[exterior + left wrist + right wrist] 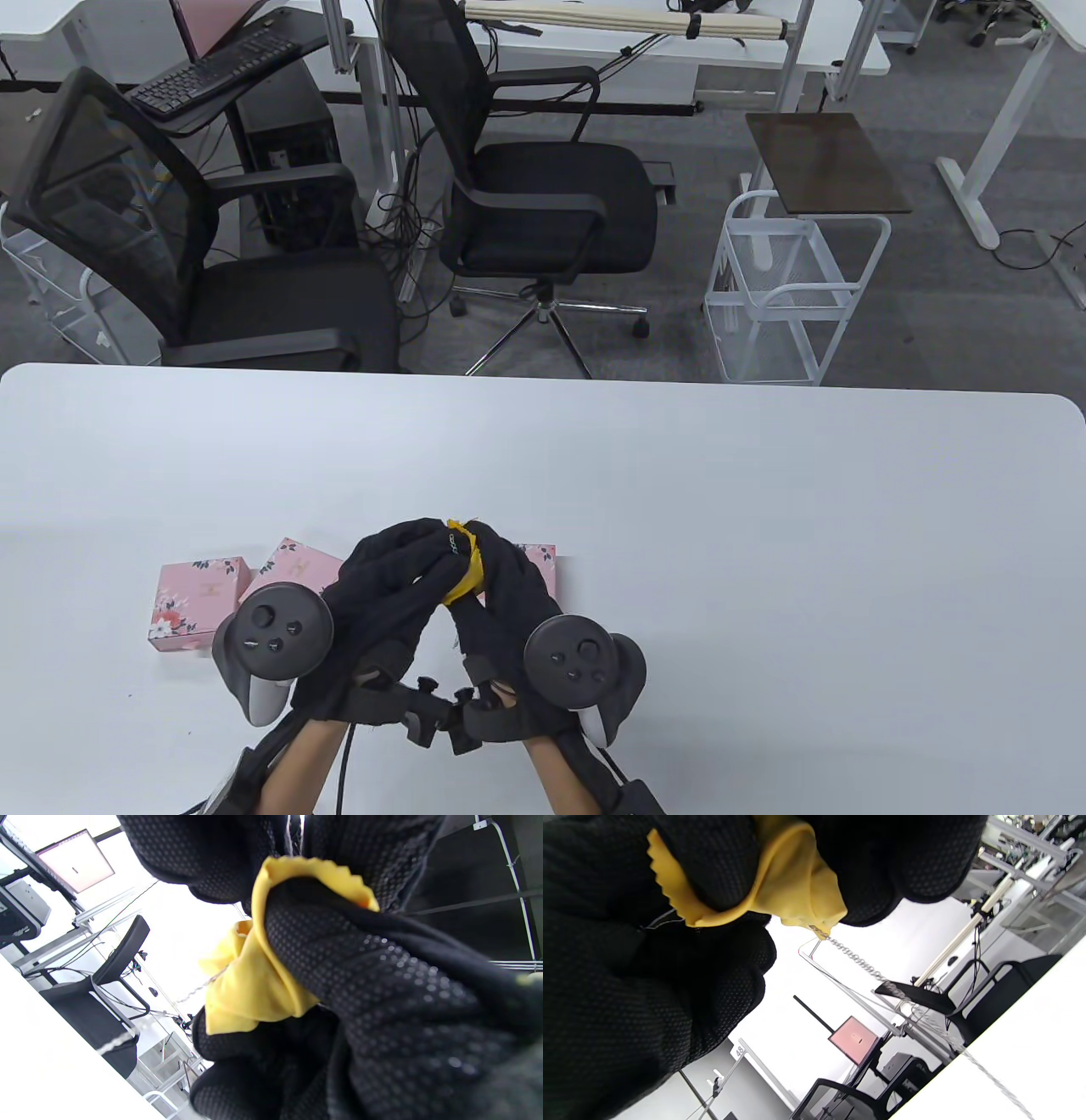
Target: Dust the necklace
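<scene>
Both hands were bunched together over the table (764, 509), left hand (386, 586) and right hand (501, 594) pinching the yellow cloth (465, 569) around the necklace (857, 961), probably so the chain could slide through and get wiped.

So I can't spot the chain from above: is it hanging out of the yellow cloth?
Yes, the necklace chain hangs from the yellow cloth toward the table.

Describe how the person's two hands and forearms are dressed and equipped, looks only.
The left hand and right hand wear black knit gloves with a dotted grip texture. A dark grey round tracker with buttons is strapped on the back of each. Black straps and cables run along the bare forearms; no sleeves.
</scene>
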Demonstrator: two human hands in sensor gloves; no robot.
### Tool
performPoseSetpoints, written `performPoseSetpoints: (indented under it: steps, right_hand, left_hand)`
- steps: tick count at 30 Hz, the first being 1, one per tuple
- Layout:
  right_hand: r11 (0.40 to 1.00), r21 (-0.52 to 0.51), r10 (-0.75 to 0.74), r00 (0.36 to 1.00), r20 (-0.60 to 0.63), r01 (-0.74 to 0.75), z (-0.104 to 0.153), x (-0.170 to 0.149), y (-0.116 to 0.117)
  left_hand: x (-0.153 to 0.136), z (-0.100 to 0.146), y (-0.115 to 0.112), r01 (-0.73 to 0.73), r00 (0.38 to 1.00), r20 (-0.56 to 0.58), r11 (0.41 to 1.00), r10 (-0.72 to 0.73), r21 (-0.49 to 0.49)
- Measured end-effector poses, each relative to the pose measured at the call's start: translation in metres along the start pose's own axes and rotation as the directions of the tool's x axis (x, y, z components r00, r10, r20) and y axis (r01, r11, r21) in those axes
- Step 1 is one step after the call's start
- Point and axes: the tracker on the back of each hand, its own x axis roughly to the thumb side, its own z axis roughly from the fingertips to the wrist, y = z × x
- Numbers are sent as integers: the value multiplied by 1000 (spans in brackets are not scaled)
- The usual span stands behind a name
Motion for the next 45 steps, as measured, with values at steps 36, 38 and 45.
performPoseSetpoints:
  steps: [36, 38, 45]
  right_hand:
    - [978, 132, 147, 984, 104, -160, -3, 2, 8]
    - [983, 115, 134, 987, 90, -144, -2, 0, 10]
    - [971, 194, 122, 988, 95, -138, -3, 1, 13]
  left_hand:
    - [-10, -8, 13, -147, 989, 8, 988, 148, -49]
    - [-10, -8, 15, -153, 988, 9, 987, 154, -44]
    - [-11, -9, 18, -139, 990, 14, 990, 139, -26]
